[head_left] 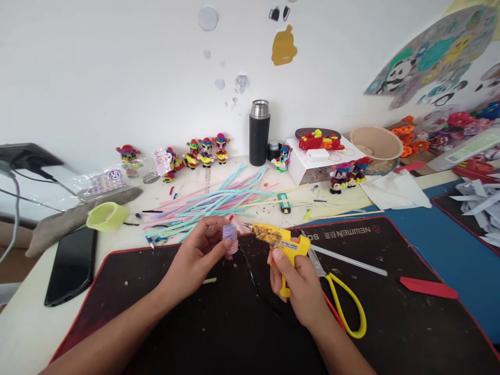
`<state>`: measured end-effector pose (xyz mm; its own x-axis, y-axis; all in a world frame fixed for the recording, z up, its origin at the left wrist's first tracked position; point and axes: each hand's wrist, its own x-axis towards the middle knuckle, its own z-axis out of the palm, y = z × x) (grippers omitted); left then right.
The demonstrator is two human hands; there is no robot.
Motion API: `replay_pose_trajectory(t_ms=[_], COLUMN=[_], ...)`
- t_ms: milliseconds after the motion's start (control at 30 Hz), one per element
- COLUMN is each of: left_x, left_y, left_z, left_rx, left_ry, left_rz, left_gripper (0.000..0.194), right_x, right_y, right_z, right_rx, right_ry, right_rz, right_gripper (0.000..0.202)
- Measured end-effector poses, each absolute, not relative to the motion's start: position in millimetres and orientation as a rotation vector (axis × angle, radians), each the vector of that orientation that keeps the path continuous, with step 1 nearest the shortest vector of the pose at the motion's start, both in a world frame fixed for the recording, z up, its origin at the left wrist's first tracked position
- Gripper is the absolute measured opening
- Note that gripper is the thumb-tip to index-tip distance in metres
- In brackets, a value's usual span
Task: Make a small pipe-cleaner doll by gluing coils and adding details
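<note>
Two hands are held above a black mat (203, 333), which is laid on a white counter (31, 317). A small coil (230, 239), lilac at the top and pink below, is pinched between the thumb and fingers of the left hand (197, 255); that grip is closed only as far as the coil's width allows. By the right hand (299, 281) a yellow glue gun (279, 239) is grasped, the grip wrapped firmly around its handle. The gun's nozzle is pointed toward the coil and held just beside it; whether the two touch cannot be told. From the back of the gun a glue stick (353, 262) is seen jutting out to the right. Scissors (361, 307) are partly hidden by the right hand, and a red strip (428, 288) is placed farther right on the mat.

Behind the mat, pastel stems (222, 198) are strewn in a loose heap, with a green lighter (284, 203) placed at their right end. Near the wall, small figures (206, 152) are lined up left of a black flask (259, 135). On the left, a phone (72, 265) is laid near a yellow-green roll (107, 216).
</note>
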<state>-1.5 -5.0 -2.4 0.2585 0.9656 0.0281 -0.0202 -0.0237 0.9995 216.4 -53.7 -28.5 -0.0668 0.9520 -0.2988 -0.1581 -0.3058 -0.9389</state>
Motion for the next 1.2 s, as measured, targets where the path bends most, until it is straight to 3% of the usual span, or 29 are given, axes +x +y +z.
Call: replay_pose_trajectory(t_ms=[1200], left_x=[-6], left_y=[-5], left_z=[-16], left_rx=[1.342], left_ry=[0.987], left_rz=[0.991], left_gripper=[0.019], right_x=[214], right_y=[-48], right_z=[-21], right_rx=[-1.310], right_ry=[-0.928], right_rz=[1.570], right_gripper=[0.069])
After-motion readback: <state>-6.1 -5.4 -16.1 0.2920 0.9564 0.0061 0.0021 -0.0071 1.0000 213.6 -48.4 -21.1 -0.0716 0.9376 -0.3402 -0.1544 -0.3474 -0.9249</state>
